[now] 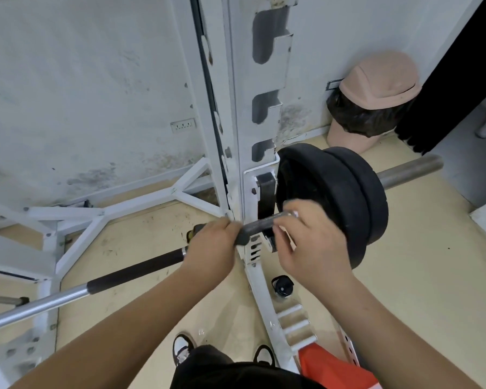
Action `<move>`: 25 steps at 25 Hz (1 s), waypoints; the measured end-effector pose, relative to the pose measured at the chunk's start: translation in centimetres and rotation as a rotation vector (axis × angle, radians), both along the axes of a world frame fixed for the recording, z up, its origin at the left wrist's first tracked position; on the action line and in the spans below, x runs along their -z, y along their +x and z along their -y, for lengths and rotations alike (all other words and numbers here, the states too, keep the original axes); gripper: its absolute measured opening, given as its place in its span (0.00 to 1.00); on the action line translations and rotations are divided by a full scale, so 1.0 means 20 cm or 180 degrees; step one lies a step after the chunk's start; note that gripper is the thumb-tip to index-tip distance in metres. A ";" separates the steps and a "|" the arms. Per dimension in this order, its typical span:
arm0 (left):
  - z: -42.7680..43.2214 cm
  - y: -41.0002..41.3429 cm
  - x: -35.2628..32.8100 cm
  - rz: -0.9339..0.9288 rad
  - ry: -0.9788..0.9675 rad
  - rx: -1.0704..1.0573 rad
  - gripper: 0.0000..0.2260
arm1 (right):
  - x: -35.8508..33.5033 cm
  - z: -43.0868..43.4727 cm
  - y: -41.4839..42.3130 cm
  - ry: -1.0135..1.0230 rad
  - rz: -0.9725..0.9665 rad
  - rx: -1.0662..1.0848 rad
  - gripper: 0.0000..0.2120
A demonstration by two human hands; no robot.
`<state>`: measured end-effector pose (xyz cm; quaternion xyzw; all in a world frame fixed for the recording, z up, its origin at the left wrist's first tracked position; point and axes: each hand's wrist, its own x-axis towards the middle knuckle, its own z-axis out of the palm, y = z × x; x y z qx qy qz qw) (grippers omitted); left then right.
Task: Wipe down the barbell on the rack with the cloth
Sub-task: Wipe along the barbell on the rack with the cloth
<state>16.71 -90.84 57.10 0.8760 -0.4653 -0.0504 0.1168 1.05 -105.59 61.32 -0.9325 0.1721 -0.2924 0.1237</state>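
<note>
The barbell point(135, 270) lies across the white rack point(244, 108), its chrome shaft running to the lower left. Two black plates point(334, 197) sit on its right sleeve, and the bare sleeve end point(410, 169) sticks out beyond them. My left hand point(213, 242) grips the bar just left of the rack upright. My right hand point(312, 242), slightly blurred, curls over the bar right beside the inner plate. A short dark stretch of bar point(257, 226) shows between the two hands. No cloth shows in either hand.
An orange-red and white fabric thing point(334, 369) sits at the bottom right; I cannot tell what it is. A pink bin point(376, 88) with a black bag stands in the corner. A black bottle point(282, 286) stands on the floor by the rack's base. The wall is close behind.
</note>
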 end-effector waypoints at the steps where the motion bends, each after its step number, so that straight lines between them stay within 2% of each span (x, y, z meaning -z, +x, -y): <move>1: 0.11 0.00 -0.01 -0.0114 -0.0073 -0.0008 0.20 | 0.05 -0.03 0.01 0.0466 -0.0284 0.0164 0.06; 3: 0.27 -0.04 -0.01 -0.0328 -0.0190 0.0064 0.22 | 0.15 -0.01 0.02 0.1575 -0.0896 0.0823 0.11; 4: 0.29 -0.04 -0.01 -0.0423 -0.0203 0.0081 0.22 | 0.18 0.01 0.03 0.1904 -0.1119 0.1046 0.13; 7: 0.05 0.04 -0.02 -0.0413 -0.0002 -0.0021 0.20 | 0.19 0.01 0.08 0.2224 -0.1339 0.1241 0.10; 9: -0.11 0.13 -0.04 -0.0365 0.0160 -0.0229 0.16 | 0.18 0.00 0.12 0.2097 -0.1635 0.1367 0.14; 12: -0.03 0.30 -0.06 -0.0855 0.0216 -0.0036 0.10 | 0.15 -0.01 0.20 0.1801 -0.2011 0.1618 0.15; 16: 0.21 0.38 -0.03 -0.1763 0.0111 0.0403 0.15 | 0.12 -0.07 0.29 0.1509 -0.2253 0.2041 0.13; 21: -0.02 0.57 -0.02 -0.2763 0.0301 0.0344 0.07 | 0.11 -0.17 0.35 0.1452 -0.2370 0.2499 0.12; 25: 0.04 0.56 0.00 -0.3220 0.0017 0.0475 0.08 | 0.12 -0.20 0.39 0.1569 -0.2327 0.2751 0.12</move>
